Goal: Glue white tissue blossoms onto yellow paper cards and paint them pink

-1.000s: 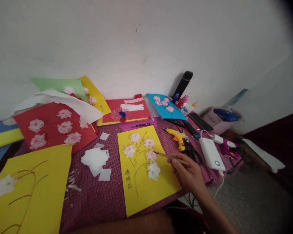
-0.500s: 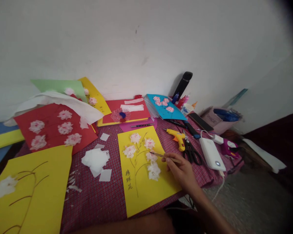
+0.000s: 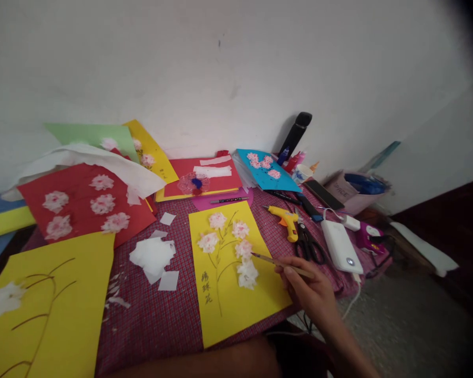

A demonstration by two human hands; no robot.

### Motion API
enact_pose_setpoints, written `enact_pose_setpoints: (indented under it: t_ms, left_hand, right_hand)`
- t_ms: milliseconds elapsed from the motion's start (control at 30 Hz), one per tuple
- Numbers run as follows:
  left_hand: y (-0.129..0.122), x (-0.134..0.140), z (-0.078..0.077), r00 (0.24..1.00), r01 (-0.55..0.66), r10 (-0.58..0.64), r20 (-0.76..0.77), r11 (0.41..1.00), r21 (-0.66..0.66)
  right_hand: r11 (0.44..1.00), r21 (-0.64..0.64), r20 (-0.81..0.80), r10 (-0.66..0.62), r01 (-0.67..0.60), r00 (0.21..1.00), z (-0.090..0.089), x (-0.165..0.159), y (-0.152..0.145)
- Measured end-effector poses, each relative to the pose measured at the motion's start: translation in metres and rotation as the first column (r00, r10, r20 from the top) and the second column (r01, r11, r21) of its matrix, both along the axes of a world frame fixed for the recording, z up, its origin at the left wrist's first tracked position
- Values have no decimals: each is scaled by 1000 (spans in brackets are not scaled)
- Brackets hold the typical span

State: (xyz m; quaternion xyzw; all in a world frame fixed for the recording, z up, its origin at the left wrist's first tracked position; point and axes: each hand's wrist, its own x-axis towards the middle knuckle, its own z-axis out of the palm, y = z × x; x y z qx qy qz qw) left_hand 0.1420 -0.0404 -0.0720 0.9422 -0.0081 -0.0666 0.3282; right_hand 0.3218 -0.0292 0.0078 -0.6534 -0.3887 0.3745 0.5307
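Observation:
My right hand (image 3: 305, 281) grips a thin paintbrush (image 3: 278, 261) like a pen, over the right side of a yellow sheet (image 3: 232, 315). The brush tip is at the right edge of a pink-dabbed paper flower (image 3: 243, 249); I cannot tell if it touches. Below that flower sits a white paper flower (image 3: 247, 274). Several pink-tinted flowers, brown drawn stems and handwritten characters (image 3: 207, 287) are also on the sheet. A forearm (image 3: 205, 365) crosses the bottom edge, but my left hand is not in view.
Left of the sheet lie white paper squares (image 3: 153, 257) and another yellow sheet (image 3: 74, 320) with stems. To the right are a yellow glue gun (image 3: 284, 219), black scissors (image 3: 309, 245) and a white power bank (image 3: 341, 247). Behind stand a paint-stained palette (image 3: 193, 184) and a paper cup (image 3: 301, 173).
My right hand has moved right and slightly down with the paintbrush. Its tip has shifted from the flower's upper edge to its right edge. The view has shifted slightly.

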Motion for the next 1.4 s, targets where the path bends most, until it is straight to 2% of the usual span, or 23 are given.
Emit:
enact_pose_setpoints:
  t_ms: [300, 600, 800, 967, 1100, 1233, 1400]
  left_hand:
    - [1, 0, 1, 999, 13, -14, -50, 1000, -23]
    - [1, -1, 4, 998, 23, -25, -66, 999, -30]
    - [0, 0, 2, 999, 16, -18, -45, 999, -33]
    - [1, -1, 1, 1000, 11, -12, -17, 1000, -23]
    - [0, -1, -1, 1000, -3, 3, 11, 1000, -17]
    - [-1, 0, -4, 1000, -8, 9, 29, 1000, -12]
    - [-1, 0, -4, 1000, 4, -4, 31, 1000, 2]
  right_hand:
    - [1000, 0, 7, -30, 30, 1000, -1, -1, -4]
    - [999, -14, -2, 49, -49, 999, -1, -11, 4]
    - [1000, 3, -2, -13, 13, 1000, 0, -7, 2]
    - [999, -1, -19, 34, -34, 999, -4, -11, 6]
    - [1000, -18, -35, 10, -11, 999, -8, -9, 5]
    - [1000, -5, -24, -15, 15, 1000, -5, -7, 3]
    - [1000, 11, -22, 11, -11, 1000, -3, -14, 8]
